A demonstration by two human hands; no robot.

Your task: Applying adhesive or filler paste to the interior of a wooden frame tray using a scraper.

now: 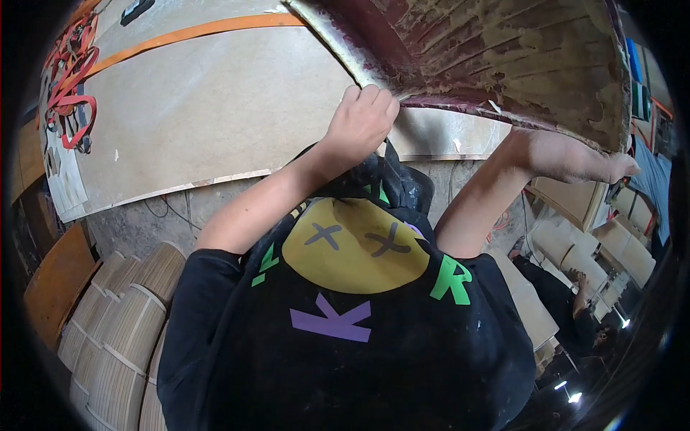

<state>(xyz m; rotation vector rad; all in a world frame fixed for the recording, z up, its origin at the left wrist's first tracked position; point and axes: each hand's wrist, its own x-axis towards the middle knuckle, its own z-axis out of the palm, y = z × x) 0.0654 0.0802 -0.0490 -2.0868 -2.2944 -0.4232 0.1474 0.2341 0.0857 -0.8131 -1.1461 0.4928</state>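
Note:
A large curved fibreglass-like shell (501, 59), maroon and brown with a rough, ridged inner face, stands tilted over the near right part of the pale board-topped table (215, 113). At its near left corner, beside the pale rim (345, 48), my left hand (366, 116) is closed in a fist that appears to grip the edge. My right hand (620, 167) holds the lower right corner from outside, its wrist bent under the rough edge. The fingers of both hands are partly hidden.
An orange strap (199, 33) crosses the table towards the shell. Tangled red straps (75, 108) and a dark handheld device (136, 11) lie on it. Bundled curved wooden panels (124, 334) stand lower left. At right are a person in dark clothes (555, 301) and several pale panels (579, 253).

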